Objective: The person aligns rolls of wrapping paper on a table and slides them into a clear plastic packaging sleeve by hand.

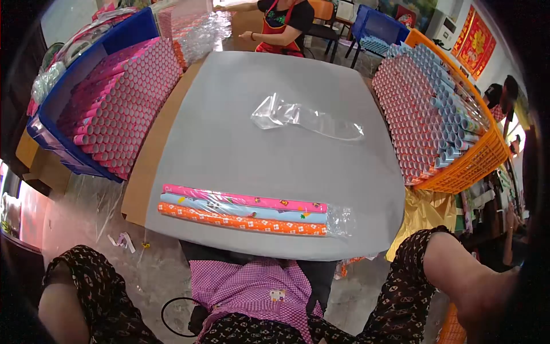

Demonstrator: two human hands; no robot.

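Three patterned rolls lie side by side near the front of the grey table (275, 172): a pink roll (246, 198), a light blue roll (269, 212) and an orange roll (240, 220). Clear plastic film covers them, its loose crinkled end (342, 221) sticking out to the right. Farther back lies a flat clear plastic bag (309, 117). Neither hand touches these. My left arm (64, 312) hangs at the lower left, its hand outside the picture. At the lower right, my right hand (478, 307) is down by an orange basket; dark blur hides its fingers.
A blue crate (48, 135) of pink-ended rolls stands at left, with cardboard (150, 166) beside the table. An orange crate (467, 172) of blue and red-ended rolls stands at right, above gold sheeting (427, 215). Another person in a red apron (281, 28) works across the table.
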